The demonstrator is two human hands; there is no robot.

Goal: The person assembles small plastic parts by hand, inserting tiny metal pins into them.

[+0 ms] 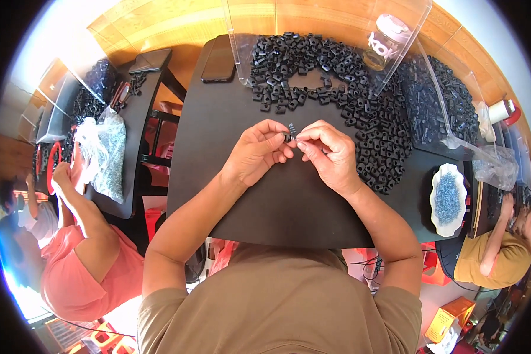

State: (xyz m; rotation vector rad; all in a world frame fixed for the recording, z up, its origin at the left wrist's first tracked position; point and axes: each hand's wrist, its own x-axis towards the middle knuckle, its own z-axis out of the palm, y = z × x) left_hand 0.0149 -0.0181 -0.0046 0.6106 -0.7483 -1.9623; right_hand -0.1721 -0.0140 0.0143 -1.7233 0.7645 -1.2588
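Note:
Both hands meet above the dark table, fingertips nearly touching. My left hand pinches a small black plastic piece between thumb and fingers. A tiny dark coil, like a spring, stands up at the fingertips. My right hand is closed in a pinch against the same spot; what lies between its thumb and finger is too small to make out. Many like black plastic pieces lie in a heap curving from behind the hands round to the right. A white scalloped dish of small bluish pieces sits at the right.
A clear plastic bin lies tipped at the back, black pieces spilling out. A dark phone rests back left, a lidded jar back right. Another clear bin stands right. Co-workers sit left, in a pink shirt, and right.

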